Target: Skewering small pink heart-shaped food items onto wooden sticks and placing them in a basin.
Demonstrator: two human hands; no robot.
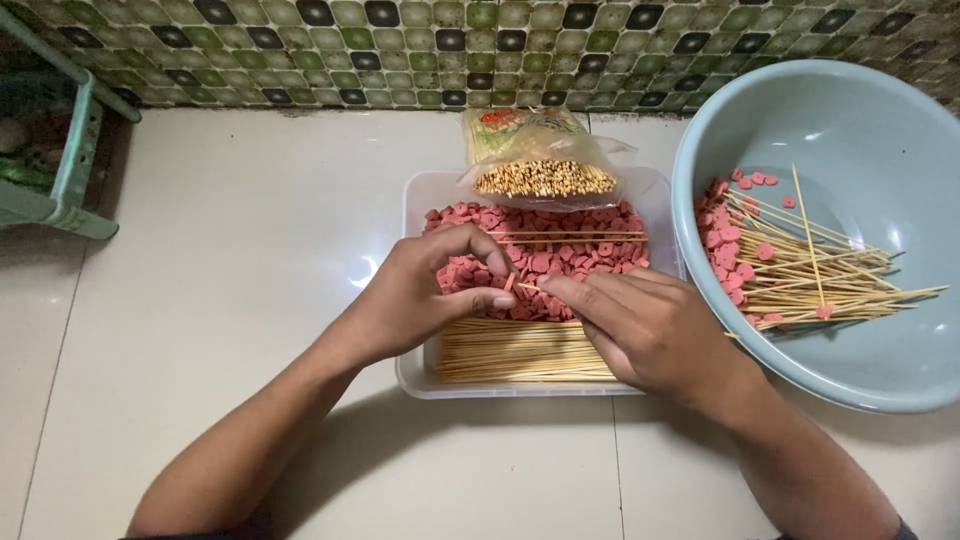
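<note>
Pink round sausage slice [507, 283] pinched in left hand [425, 295], thin bamboo skewer [527, 288] gripped by right hand [640, 330], mid-frame over translucent rectangular tray [415, 200].

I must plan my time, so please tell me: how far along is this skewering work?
Done: a pile of filled wooden skewers lies in the pale blue plastic basin. In hand: both hands, left and right, push a pink sausage slice onto one stick. Left: many pink slices and bare bamboo sticks fill the clear tray.

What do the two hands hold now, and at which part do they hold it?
The right hand pinches a thin wooden skewer near its tip. The left hand holds a small pink slice between thumb and fingertips at that tip.
</note>
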